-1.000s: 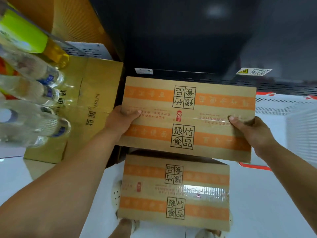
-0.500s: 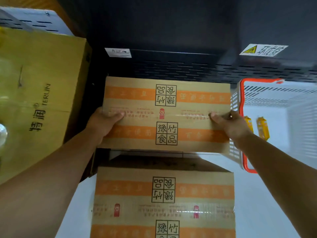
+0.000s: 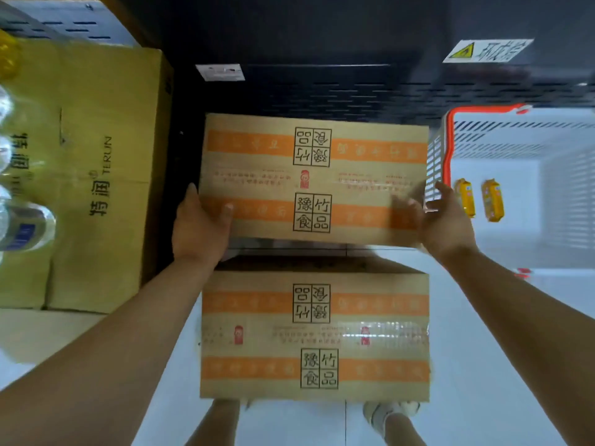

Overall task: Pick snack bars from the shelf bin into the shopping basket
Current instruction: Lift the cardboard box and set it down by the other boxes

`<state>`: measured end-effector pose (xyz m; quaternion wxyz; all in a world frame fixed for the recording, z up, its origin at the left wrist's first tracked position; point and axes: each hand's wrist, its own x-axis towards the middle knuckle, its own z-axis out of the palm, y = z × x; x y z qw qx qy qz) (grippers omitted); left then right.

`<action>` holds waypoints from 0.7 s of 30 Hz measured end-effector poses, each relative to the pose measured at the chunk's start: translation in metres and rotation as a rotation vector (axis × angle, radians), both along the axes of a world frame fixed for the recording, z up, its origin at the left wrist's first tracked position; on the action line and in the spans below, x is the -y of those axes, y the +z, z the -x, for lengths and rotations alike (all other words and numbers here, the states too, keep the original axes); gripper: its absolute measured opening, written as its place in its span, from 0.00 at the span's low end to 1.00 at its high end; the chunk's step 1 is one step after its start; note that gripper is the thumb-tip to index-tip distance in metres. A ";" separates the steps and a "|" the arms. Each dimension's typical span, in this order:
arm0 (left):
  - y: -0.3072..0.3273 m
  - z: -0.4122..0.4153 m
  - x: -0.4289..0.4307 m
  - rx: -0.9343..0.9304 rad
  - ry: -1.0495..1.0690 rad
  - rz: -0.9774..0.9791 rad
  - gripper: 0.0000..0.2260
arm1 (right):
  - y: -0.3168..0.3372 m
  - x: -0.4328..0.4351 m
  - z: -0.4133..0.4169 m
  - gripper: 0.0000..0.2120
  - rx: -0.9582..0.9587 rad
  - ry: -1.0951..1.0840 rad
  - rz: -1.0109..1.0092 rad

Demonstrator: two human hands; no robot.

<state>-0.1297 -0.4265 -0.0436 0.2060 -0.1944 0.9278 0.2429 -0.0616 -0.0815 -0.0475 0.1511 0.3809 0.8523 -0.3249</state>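
**Yellow bars in the basket, both hands on a carton**

Yellow-wrapped and lying flat, two snack bars (image 3: pixel 465 201) sit side by side on the floor of the basket (image 3: pixel 448 146), close together but not touching. The basket is white with slotted walls and an orange rim, and it stands at the right of the view. Its left wall is just beside the right end of the upper carton (image 3: pixel 312 178).

That carton is brown cardboard with orange bands and a square black stamp of characters, sealed with clear tape. The left hand (image 3: pixel 198 226) grasps its left end, with the thumb laid over the top face and the fingers (image 3: pixel 190 192) running up the side. The right hand (image 3: pixel 446 220) is at the right near corner, between carton and basket, but it is smeared by blur. Its thumb seems to lie on the top face and its fingers reach up past the end; I cannot tell whether they clasp the cardboard or merely touch it.

Nearer the person sits a lower carton (image 3: pixel 315 333) of the same print, its far edge tucked under the near edge of the upper one. Behind both stands a dark slotted shelf unit (image 3: pixel 338 94) carrying a white tag (image 3: pixel 220 72) and a yellow-triangle warning label (image 3: pixel 487 50). To the left is a yellow-green box (image 3: pixel 96 188) printed TERUN, with clear bottles (image 3: pixel 24 226) at the frame's edge. Pale floor tiles (image 3: pixel 483 365) lie underneath — the person's feet (image 3: pixel 391 412) show below the lower carton.
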 end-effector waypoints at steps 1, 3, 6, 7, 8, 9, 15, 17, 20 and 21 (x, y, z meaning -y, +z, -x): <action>0.006 -0.025 0.007 -0.036 -0.051 0.008 0.32 | 0.006 0.004 -0.021 0.26 -0.023 -0.012 -0.006; 0.012 -0.074 0.022 -0.035 -0.073 0.005 0.27 | 0.015 0.013 -0.069 0.25 -0.012 -0.042 0.011; 0.011 -0.125 0.036 0.168 0.094 0.058 0.35 | 0.019 0.026 -0.132 0.31 0.176 -0.099 0.072; 0.007 -0.136 0.039 0.261 0.154 0.057 0.39 | 0.016 0.029 -0.148 0.34 0.245 -0.113 0.109; 0.004 -0.144 0.041 0.352 0.211 0.023 0.43 | 0.012 0.031 -0.163 0.37 0.301 -0.133 0.163; -0.004 -0.149 0.046 0.419 0.256 -0.043 0.45 | 0.007 0.034 -0.175 0.40 0.324 -0.154 0.229; -0.024 -0.156 0.051 0.495 0.382 -0.248 0.37 | -0.026 0.042 -0.199 0.36 0.302 -0.323 0.372; -0.022 -0.156 0.049 0.492 0.373 -0.248 0.31 | -0.026 0.042 -0.197 0.32 0.308 -0.331 0.349; -0.010 -0.151 0.047 0.507 0.339 -0.248 0.34 | -0.016 0.040 -0.196 0.31 0.305 -0.350 0.337; -0.005 -0.149 0.047 0.497 0.323 -0.236 0.35 | -0.009 0.039 -0.195 0.31 0.310 -0.347 0.331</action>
